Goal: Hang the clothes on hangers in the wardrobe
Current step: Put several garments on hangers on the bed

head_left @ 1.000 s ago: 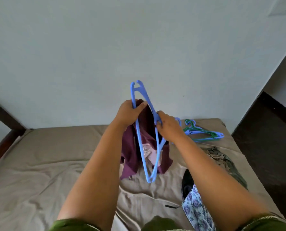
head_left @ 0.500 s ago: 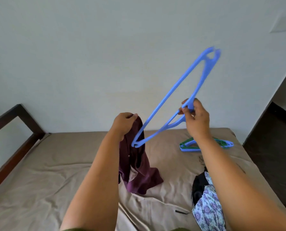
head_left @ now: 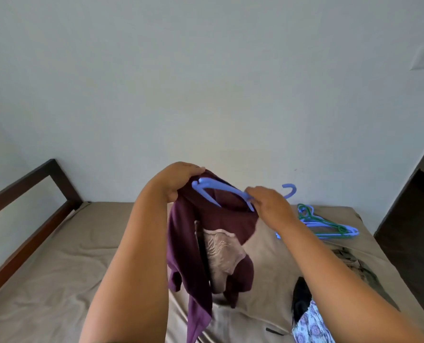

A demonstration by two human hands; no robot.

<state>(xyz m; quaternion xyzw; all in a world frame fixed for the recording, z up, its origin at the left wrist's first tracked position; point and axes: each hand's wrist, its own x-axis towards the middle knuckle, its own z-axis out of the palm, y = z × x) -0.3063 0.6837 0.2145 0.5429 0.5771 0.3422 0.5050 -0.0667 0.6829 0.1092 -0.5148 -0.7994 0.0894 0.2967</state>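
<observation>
The maroon garment (head_left: pixel 206 219) is hanging in the air above the bed (head_left: pixel 57 280), between the two raised hands, with its lower folds trailing toward the sheet. It is showing its inside: a pale pink lining panel (head_left: pixel 221 256) is facing the camera beside a dark vertical strip. No label, brand or writing is readable on it. A light blue hanger (head_left: pixel 221 191) is sitting partly inside the garment's top opening; one shoulder end is showing at the left, and its hook (head_left: pixel 289 189) is sticking out beyond the right hand.

The left hand (head_left: pixel 178 180) is gripping the garment's upper edge, fingers curled over the cloth. The right hand (head_left: pixel 268 204) is holding the hanger near its neck, fingers bent around it.

Spare hangers (head_left: pixel 327 225), blue and green, are lying stacked near the far right corner of the bed, well apart from the garment. A floral cloth (head_left: pixel 310 328) and a dark item (head_left: pixel 301 300) are lying at the near right. The dark wooden bed frame (head_left: pixel 32 191) is bounding the left side; a plain wall is rising behind. The sheet left of the arms is lying bare and wrinkled.
</observation>
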